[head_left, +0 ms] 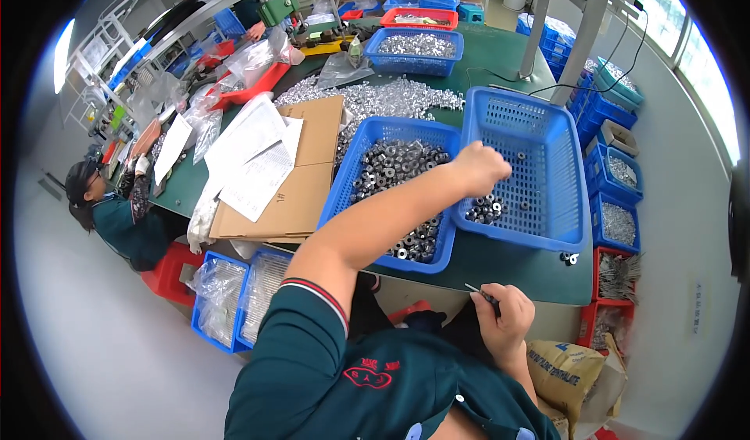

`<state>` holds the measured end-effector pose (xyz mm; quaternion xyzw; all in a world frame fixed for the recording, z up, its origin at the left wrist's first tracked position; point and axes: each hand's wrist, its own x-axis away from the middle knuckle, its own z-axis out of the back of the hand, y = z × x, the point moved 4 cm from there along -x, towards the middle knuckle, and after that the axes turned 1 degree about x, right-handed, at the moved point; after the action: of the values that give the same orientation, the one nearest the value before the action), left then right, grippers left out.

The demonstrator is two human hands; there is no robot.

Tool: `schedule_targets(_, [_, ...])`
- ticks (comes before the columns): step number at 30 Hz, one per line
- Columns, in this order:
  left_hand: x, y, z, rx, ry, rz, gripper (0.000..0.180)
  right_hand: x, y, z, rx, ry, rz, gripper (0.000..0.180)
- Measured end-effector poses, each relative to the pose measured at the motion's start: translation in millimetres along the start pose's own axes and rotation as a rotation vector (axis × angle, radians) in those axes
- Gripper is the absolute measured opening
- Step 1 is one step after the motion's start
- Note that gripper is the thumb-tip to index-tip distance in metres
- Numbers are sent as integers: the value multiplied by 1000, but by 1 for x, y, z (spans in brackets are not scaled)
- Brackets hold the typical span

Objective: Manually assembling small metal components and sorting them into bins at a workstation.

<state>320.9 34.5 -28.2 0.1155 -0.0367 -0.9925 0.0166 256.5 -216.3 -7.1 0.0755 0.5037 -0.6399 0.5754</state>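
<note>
My left hand (pixel 478 168) reaches out over the rim between two blue plastic baskets, fingers closed; whether it holds a part I cannot tell. The left basket (pixel 355 170) holds many small dark metal rings (pixel 394 162). The right basket (pixel 539 139) is tilted and holds a small cluster of the same rings (pixel 486 209). My right hand (pixel 504 315) stays low near my body, below the table edge, closed on a thin metal pin-like tool (pixel 478 291).
A heap of silvery parts (pixel 375 96) lies on the green table behind flattened cardboard (pixel 301 182) and papers. More blue bins stand at the right and under the table. A person sits at the left; another hand works at the far end. A brown sack is by my right side.
</note>
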Motion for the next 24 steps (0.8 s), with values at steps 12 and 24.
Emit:
schedule_targets(12, [134,-5,8,183,-52,94,13,0,3,-8,-63,-54,34,19])
schedule_targets(24, [140,-18,-4,277,24,176,15,1,-6,-12,-53,-51,-7,19])
